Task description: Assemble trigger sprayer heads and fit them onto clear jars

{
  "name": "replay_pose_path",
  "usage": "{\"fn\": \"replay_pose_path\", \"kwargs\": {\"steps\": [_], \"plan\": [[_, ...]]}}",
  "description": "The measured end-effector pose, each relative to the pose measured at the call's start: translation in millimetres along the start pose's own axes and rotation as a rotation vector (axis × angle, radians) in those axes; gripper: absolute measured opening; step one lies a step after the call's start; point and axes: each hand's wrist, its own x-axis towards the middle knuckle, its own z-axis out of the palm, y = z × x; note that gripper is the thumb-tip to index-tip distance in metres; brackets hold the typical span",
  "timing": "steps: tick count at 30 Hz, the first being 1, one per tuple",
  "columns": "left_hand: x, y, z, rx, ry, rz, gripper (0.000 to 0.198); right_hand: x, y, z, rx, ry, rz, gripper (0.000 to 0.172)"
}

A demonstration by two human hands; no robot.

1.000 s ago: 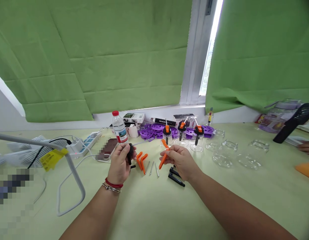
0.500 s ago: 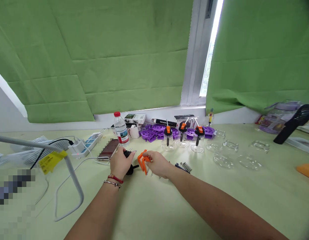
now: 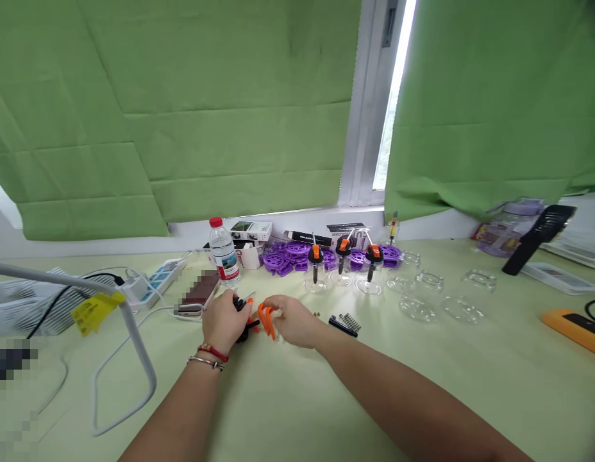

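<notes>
My left hand (image 3: 224, 323) is closed around a small black fitting (image 3: 238, 304) with a thin metal tip; more black parts show below its fingers. Orange plastic (image 3: 250, 306) shows right beside that fitting, though I cannot tell whether they are joined. Just to the right, my right hand (image 3: 290, 319) pinches a curved orange plastic piece (image 3: 265, 319) between thumb and fingers. Right of that hand, a black pen-like tool (image 3: 343, 326) and several small metal pieces (image 3: 350, 323) lie on the table. Farther back stand three glass vessels with black-and-orange tops (image 3: 344, 248).
A red-capped water bottle (image 3: 224, 253) stands behind my left hand, near a dark red phone-like slab (image 3: 197, 294). Purple plastic parts (image 3: 288, 256) and boxes line the back. Glass jars (image 3: 417, 307) stand right. A grey bent tube (image 3: 143, 359) and a power strip (image 3: 163, 279) are left.
My right hand has drawn closer to my left with the orange piece. Orange plastic now shows beside the black fitting in my left hand. The whole view has shifted slightly.
</notes>
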Motion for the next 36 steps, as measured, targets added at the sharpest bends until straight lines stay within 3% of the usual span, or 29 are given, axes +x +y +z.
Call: {"fn": "replay_pose_path", "kwargs": {"steps": [4, 7, 9, 11, 13, 16, 21, 24, 27, 29, 32, 34, 36], "plan": [[1.8, -1.7, 3.8, -0.031, 0.042, 0.044, 0.036, -18.7, 0.5, -68.2, -0.190, 0.327, -0.132, 0.041], [2.1, -1.1, 5.0, -0.031, 0.047, 0.056, 0.041, -28.6, 13.7, -131.7, -0.431, 0.672, 0.008, 0.040], [1.7, 0.1, 5.1, -0.018, 0.043, 0.063, 0.043, -30.7, 29.5, -165.8, -0.550, 0.824, 0.117, 0.048], [0.9, 1.8, 4.9, -0.006, 0.048, 0.071, 0.045, -29.6, 46.1, -187.1, -0.635, 0.828, 0.182, 0.060], [-0.1, 3.4, 4.4, -0.007, 0.069, 0.091, 0.045, -26.7, 58.9, -195.6, -0.640, 0.749, 0.231, 0.070], [-1.9, 5.4, 3.4, -0.022, 0.129, 0.153, 0.041, -22.0, 68.0, -194.5, -0.603, 0.680, 0.289, 0.067], [-5.9, 12.5, -1.6, -0.110, 0.269, 0.310, 0.031, -22.7, 59.9, -195.9, -0.599, 0.800, 0.296, 0.045], [-16.2, 24.8, -9.8, -0.245, 0.344, 0.410, 0.027, -35.3, 32.8, -197.4, -0.642, 0.972, 0.141, 0.048], [-40.7, 43.8, -21.5, -0.475, 0.368, 0.539, 0.034, -58.6, -12.7, -178.1, -0.597, 1.051, -0.103, 0.048], [-63.2, 57.6, -28.7, -0.659, 0.290, 0.641, 0.056, -76.5, -43.4, -148.4, -0.518, 0.954, -0.227, 0.046], [-93.2, 74.3, -35.0, -0.974, -0.003, 0.640, 0.087, -96.9, -71.7, -92.0, -0.421, 0.647, -0.351, 0.039], [-103.0, 80.4, -36.3, -1.154, -0.123, 0.546, 0.089, -101.3, -75.2, -63.2, -0.355, 0.490, -0.400, 0.041], [-103.0, 81.8, -36.2, -1.251, -0.191, 0.431, 0.076, -97.4, -69.0, -52.5, -0.217, 0.390, -0.370, 0.047]]}}
